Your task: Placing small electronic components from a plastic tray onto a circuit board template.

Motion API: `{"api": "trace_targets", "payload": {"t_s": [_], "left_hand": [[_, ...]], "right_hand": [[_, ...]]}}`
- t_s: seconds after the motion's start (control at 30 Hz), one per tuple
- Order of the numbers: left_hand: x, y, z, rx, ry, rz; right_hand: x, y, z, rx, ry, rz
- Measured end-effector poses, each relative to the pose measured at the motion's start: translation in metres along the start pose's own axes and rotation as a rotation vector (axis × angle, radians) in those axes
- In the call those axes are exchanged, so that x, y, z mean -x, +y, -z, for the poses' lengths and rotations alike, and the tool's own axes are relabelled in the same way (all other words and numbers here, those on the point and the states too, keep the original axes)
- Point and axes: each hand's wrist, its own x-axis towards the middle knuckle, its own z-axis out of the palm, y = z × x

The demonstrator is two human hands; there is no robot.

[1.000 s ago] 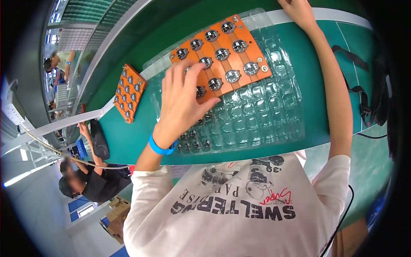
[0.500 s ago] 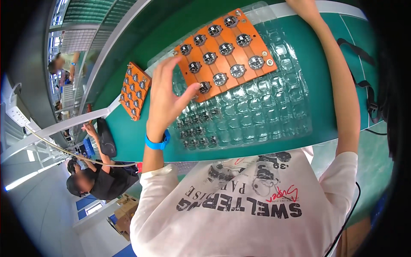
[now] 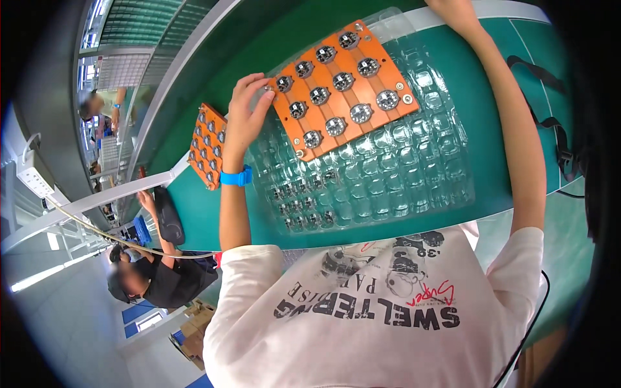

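The board (image 3: 341, 90), orange and bearing twelve round modules (image 3: 343, 81) in three rows of four, lies on the upper left part of the clear tray (image 3: 414, 187), at a slant on the green bench (image 3: 202, 227). The left hand (image 3: 244, 116) is at the board's upper left corner, thumb and fingers slightly parted beside it; whether they grip the corner cannot be told. The right hand (image 3: 451, 11) is at the bench's far edge (cut off by the upper border), so its grip cannot be determined. Small dark parts (image 3: 313, 220) occupy pockets in the tray's lower left. A second board (image 3: 207, 145), also orange with modules, stands just beside the left wrist, which wears a blue band (image 3: 237, 176). A black pouch (image 3: 169, 216) lies further left, near a co-worker (image 3: 174, 278) in black.
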Motion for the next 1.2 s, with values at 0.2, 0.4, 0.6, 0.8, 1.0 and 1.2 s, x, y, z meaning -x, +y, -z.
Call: {"api": "trace_targets", "payload": {"t_s": [0.2, 0.4, 0.6, 0.8, 1.0, 1.2], "left_hand": [[-0.014, -0.005, -0.003, 0.053, -0.056, -0.067], [-0.041, -0.014, -0.002, 0.117, -0.077, -0.039], [-0.076, -0.031, 0.026, 0.471, -0.14, 0.178], [-0.07, -0.027, 0.02, 0.515, -0.383, 0.315], [-0.072, -0.025, 0.019, 0.444, -0.405, 0.257], [-0.067, -0.029, 0.005, 0.542, -0.333, 0.294]], "right_hand": [[0.001, 0.0, -0.003, -0.008, 0.016, 0.021], [0.004, 0.004, -0.005, -0.007, 0.044, 0.04], [0.01, 0.007, -0.015, -0.003, 0.043, 0.035], [0.008, 0.008, -0.01, 0.013, 0.034, 0.024], [0.006, 0.009, -0.011, 0.02, 0.019, 0.023], [0.014, 0.025, -0.019, 0.051, -0.014, -0.007]]}}
